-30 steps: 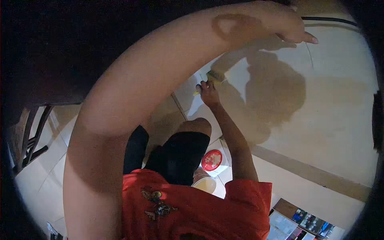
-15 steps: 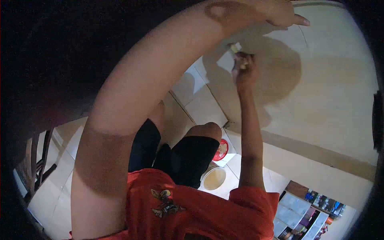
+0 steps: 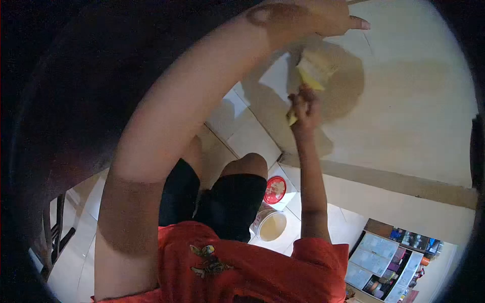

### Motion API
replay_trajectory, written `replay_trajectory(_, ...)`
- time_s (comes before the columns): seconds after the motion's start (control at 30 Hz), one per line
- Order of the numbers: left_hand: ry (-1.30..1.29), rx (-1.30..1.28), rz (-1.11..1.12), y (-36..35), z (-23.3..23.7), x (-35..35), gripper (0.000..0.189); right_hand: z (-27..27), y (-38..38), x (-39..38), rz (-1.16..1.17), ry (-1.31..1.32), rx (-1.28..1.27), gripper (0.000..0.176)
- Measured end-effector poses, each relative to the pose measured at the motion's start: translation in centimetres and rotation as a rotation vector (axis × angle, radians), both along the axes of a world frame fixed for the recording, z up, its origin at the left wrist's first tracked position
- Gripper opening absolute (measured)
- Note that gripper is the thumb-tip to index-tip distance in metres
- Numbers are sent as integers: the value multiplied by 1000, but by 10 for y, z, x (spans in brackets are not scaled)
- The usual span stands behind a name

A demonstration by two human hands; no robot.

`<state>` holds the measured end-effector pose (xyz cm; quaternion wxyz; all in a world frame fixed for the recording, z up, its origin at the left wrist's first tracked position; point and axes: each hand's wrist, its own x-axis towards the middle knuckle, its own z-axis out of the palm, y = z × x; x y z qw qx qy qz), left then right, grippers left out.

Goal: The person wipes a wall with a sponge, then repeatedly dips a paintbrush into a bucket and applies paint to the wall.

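Note:
My right hand (image 3: 305,112) is closed round a wide paintbrush (image 3: 314,70) with a yellow handle and pale, motion-blurred bristles. The brush is close to the cream wall (image 3: 409,116); whether its bristles touch is not clear. My left arm stretches across the view, with my left hand (image 3: 336,17) at the wall near the top edge. Its thumb points out to the right, and its other fingers are cut off or hidden. On the floor by my knee stands a bucket (image 3: 273,225) of cream paint, beside a red lid (image 3: 275,190) with beige stuff on it.
White floor tiles (image 3: 255,134) run below the wall, which has a ledge (image 3: 384,177) along its foot. Behind, at lower right, is a cabinet (image 3: 371,255) with small items. A dark metal stand (image 3: 56,227) is at lower left. My shadow falls on the wall.
My right hand has moved down a little and turned the brush, so its broad face now shows. My left hand has shifted slightly left in view. More of the bucket and lid shows.

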<state>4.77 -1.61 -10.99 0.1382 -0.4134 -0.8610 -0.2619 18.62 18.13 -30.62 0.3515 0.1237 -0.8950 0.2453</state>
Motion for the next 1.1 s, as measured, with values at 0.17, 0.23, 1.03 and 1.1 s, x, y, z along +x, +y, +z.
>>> replay_trajectory(0.17, -237, 183, -86, -13, 1, 9, 71, -58, 3, 8, 2, 21, 562, 28)
replay_trajectory(0.23, -224, 149, -95, -9, 1, 3, 71, -77, 1, 14, 5, -86, 592, 31)
replay_trajectory(1.03, 593, -414, -70, 14, -15, -16, 45, 102, -31, -30, 1, 175, 167, 21)
replay_trajectory(1.1, 391, -329, -145, 8, -4, -17, 43, 141, -39, -17, 16, 348, 104, 19)
